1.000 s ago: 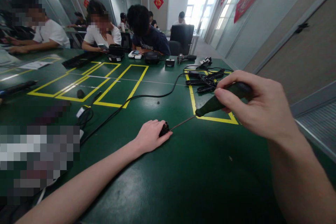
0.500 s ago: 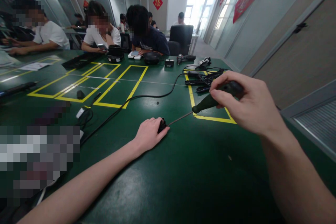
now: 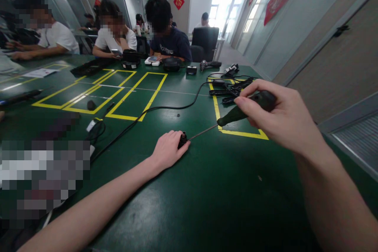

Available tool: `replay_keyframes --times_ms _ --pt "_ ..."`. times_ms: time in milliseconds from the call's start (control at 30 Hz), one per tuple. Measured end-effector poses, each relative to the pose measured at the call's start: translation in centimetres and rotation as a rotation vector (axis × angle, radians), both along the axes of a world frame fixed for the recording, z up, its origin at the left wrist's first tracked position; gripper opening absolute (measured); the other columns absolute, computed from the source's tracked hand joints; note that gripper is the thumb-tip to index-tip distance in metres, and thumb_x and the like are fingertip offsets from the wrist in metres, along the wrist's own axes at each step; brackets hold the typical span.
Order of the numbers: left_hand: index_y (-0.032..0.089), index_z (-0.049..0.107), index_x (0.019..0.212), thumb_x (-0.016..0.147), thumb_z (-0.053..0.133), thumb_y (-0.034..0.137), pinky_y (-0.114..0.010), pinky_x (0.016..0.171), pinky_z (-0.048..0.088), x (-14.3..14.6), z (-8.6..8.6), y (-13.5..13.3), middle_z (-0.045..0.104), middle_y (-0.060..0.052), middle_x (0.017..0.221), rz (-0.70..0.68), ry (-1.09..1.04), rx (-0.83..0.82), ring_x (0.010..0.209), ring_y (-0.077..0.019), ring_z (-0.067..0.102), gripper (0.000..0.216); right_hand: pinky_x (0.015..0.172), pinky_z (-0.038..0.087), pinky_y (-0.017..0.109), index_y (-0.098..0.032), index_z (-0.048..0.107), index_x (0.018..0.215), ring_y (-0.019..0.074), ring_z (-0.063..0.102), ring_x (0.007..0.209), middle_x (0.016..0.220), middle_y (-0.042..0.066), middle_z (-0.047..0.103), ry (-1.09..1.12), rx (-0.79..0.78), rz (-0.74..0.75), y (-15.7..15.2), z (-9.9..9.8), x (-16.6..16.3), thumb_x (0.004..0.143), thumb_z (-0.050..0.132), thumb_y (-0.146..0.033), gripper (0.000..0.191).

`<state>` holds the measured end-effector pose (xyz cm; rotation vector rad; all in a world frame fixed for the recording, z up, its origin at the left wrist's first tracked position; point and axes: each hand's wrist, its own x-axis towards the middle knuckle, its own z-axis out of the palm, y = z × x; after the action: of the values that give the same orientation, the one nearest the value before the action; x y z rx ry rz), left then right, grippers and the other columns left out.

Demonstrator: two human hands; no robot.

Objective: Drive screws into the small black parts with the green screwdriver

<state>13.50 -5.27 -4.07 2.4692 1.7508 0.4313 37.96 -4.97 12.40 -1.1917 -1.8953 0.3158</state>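
Observation:
My left hand (image 3: 169, 149) rests on the green table and grips a small black part (image 3: 182, 139) between thumb and fingers. Most of that part is hidden, so its kind cannot be made out. Wrapped round the dark green handle of a screwdriver (image 3: 234, 115) is my right hand (image 3: 274, 116), held above the table at the right. The thin metal shaft slants down to the left, and its tip meets the black part near my left thumb.
A black cable (image 3: 165, 108) crosses the table. Beyond my right hand lie black cables and parts (image 3: 227, 92), with a power drill (image 3: 210, 65) farther back. Yellow tape (image 3: 141, 74) marks rectangles. A short cord (image 3: 99, 126) lies left. Several people sit across the table.
Both hands keep their grips, and the screwdriver tip stays at the black part. The view has shifted slightly. Across the table, the person in the dark shirt has moved their head a little.

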Motion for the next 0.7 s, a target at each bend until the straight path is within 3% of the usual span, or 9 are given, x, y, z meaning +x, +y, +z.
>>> replay_keyframes --times_ms 167,367,700 --pt "0.020 0.064 0.097 0.107 0.056 0.044 -0.036 0.076 0.051 -0.18 -0.44 0.07 0.069 -0.006 0.088 -0.015 0.003 0.032 0.082 -0.0245 0.066 0.027 0.056 0.041 0.031 -0.023 0.063 0.073 0.0164 0.055 0.060 0.069 0.002 0.064 -0.042 0.024 0.095 -0.07 0.11 0.32 0.074 0.065 -0.025 0.003" --pt "0.020 0.064 0.097 0.107 0.057 0.041 -0.036 0.076 0.051 -0.11 -0.49 0.05 0.069 -0.007 0.088 0.001 0.008 0.061 0.085 -0.0253 0.066 0.025 0.053 0.035 0.032 -0.024 0.058 0.065 0.0154 0.048 0.054 0.056 0.000 0.052 -0.048 -0.019 0.007 0.15 -0.02 0.06 0.089 0.065 -0.046 0.034" --pt "0.019 0.064 0.101 0.107 0.055 0.042 -0.037 0.079 0.054 0.09 0.46 -0.05 0.072 -0.008 0.089 0.106 0.030 -0.024 0.086 -0.0273 0.071 0.025 0.056 0.041 0.032 -0.023 0.065 0.081 0.0169 0.055 0.060 0.072 0.002 0.065 -0.011 -0.073 -0.003 0.51 -0.47 0.29 0.077 0.075 -0.031 0.014"
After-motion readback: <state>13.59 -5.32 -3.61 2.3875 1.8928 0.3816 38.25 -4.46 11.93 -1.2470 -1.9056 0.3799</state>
